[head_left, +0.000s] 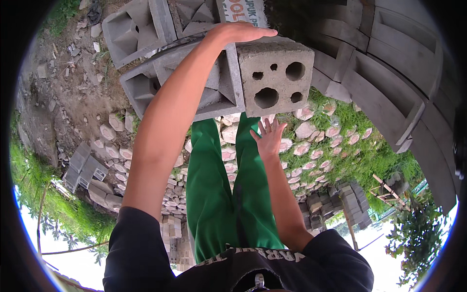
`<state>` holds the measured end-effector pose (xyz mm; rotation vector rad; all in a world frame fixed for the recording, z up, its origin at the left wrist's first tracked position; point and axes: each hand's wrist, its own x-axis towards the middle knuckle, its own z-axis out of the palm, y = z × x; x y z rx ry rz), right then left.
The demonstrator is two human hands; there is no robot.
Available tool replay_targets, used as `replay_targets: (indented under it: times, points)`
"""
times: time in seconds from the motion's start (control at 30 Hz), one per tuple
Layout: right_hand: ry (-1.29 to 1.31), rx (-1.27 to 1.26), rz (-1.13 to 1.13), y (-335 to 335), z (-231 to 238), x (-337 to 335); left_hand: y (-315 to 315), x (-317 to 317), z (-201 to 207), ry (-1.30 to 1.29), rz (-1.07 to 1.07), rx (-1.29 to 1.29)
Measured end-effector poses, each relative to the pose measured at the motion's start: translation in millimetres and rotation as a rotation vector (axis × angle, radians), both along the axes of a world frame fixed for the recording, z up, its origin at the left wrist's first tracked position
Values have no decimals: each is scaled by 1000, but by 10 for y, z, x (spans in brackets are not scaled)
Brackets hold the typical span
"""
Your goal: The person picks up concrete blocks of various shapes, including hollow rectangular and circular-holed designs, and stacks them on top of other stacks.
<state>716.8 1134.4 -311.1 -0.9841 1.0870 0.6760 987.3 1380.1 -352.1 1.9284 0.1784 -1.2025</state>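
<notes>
Outdoor daylight, bare dirt ground [73,92], grass patches [350,121], scattered paving stones [311,146], stacked grey concrete channels [389,63]

Soft, even daylight fills a heavily curved fisheye view outdoors.

Light is diffuse, with only faint shadows under the grey concrete block [276,75] and along the left forearm. The sky blows out to pale white at the lower corners. A black circular vignette cuts off all four corners, and straight edges of stacked blocks bow strongly toward the rim. The centre is sharp; detail softens slightly near the edges. The right hand [268,137] sits in mild shade.
</notes>
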Motion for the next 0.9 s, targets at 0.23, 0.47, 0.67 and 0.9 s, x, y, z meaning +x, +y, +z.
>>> replay_targets:
  times: [0.23, 0.47, 0.67, 0.9]
  points:
    - [10, 205, -457, -48, -281, 533, -438, 120, 60, 61, -295, 104]
    - [-297, 541, -711, 492, -143, 918, -459, 109, 224, 102, -190, -51]
    - [-253, 506, -763, 509, -169, 950, -458, 118, 239, 87, -213, -12]
    - [-363, 467, -749, 483, -249, 951, -452, 137, 230, 135, -223, -76]
